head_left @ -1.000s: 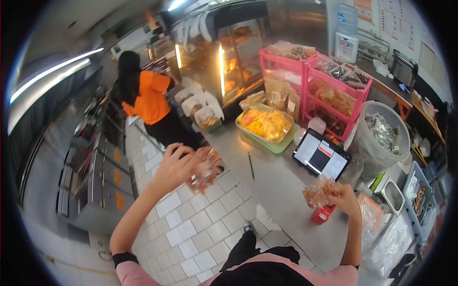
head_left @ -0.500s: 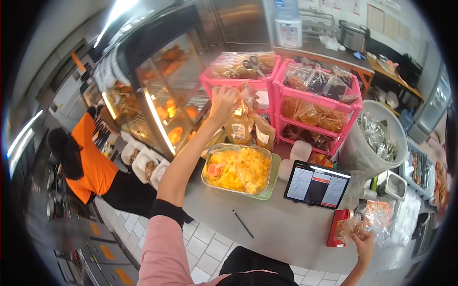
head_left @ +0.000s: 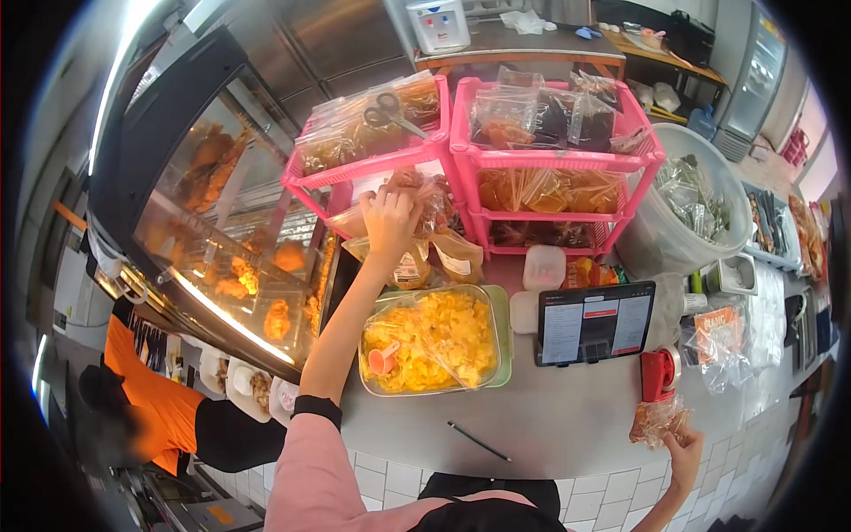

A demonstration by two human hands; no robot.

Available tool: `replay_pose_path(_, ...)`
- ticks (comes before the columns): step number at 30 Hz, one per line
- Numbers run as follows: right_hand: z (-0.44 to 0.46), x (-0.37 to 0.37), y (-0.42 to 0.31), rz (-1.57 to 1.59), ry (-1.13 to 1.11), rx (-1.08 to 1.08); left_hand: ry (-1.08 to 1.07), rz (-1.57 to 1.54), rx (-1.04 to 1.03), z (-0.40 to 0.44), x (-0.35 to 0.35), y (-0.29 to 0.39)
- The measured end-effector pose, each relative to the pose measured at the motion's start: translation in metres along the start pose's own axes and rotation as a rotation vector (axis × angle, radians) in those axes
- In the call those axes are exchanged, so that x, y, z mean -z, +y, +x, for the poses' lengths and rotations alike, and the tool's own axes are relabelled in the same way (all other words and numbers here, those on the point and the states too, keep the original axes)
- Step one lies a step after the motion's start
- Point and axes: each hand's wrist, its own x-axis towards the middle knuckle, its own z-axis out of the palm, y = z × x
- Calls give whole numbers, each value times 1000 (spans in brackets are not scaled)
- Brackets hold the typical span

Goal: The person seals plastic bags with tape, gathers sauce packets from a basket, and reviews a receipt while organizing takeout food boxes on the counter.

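My left hand [head_left: 390, 217] reaches across to the pink rack, its fingers curled around the top of a clear plastic bag [head_left: 432, 202]. What the bag contains is partly hidden. Just below stand packed pouches with labels [head_left: 456, 257]. In my right hand [head_left: 684, 452] is a small clear bag of brown food [head_left: 658, 420], pinched at its edge. It lies at the near end of a red tape dispenser [head_left: 658, 374]. Between my arms sits a glass tray of yellow food [head_left: 363, 355] with a pink scoop [head_left: 385, 358] in it.
A tablet [head_left: 596, 324] and a pencil [head_left: 479, 441] are on the metal counter. Pink racks of bagged food [head_left: 558, 160] rise behind, with scissors [head_left: 390, 113] on top. A lit glass food cabinet [head_left: 222, 222] is at left; a person in orange [head_left: 160, 399] bends beside it.
The view has shifted. My left hand has lowered toward the rack's lower opening. My right hand has drawn the small bag from over the tape dispenser to its near end.
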Motion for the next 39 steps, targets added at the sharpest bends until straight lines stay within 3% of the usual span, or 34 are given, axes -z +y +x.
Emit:
replay_pose_path(2,-8,-9,2,37,27,-12,-35,13,31,-2,-7,-4)
replay_pose_path(4,-12,-16,1,10,27,-20,-307,-43,305,0,-12,-4)
replay_pose_path(6,-16,-20,7,-4,56,-32,-362,-210,385,9,-12,-11)
replay_pose_path(9,-21,-22,13,-5,13,-97,-426,-245,313,17,-31,-27)
replay_pose_path(11,-26,-29,13,56,31,-101,-606,-182,335,24,-49,-38)
replay_pose_path(13,-33,-37,13,42,63,-106,-719,-347,400,37,-43,-45)
replay_pose_path(17,-38,-36,23,-46,99,-134,-759,-433,333,36,-73,-72)
replay_pose_path(20,-38,-41,16,-21,56,-141,-551,-526,166,31,-97,-83)
replay_pose_path(22,-41,-36,25,-20,70,-175,-588,-305,170,36,-106,-87)
replay_pose_path(24,-41,-34,28,-17,85,-203,-639,-60,-33,29,-120,-91)
replay_pose_path(26,-39,-36,22,-25,55,-217,-643,-39,-74,30,-123,-84)
replay_pose_path(30,-43,-36,26,-56,11,-239,-627,-234,80,46,-116,-64)
replay_pose_path(32,-46,-38,37,-82,243,-146,-652,-310,149,54,-110,-58)
replay_pose_path(33,-40,-36,25,-126,35,-171,-669,-340,171,55,-106,-55)
replay_pose_path(39,-35,-39,25,-147,49,-177,-791,-525,284,66,-78,-45)
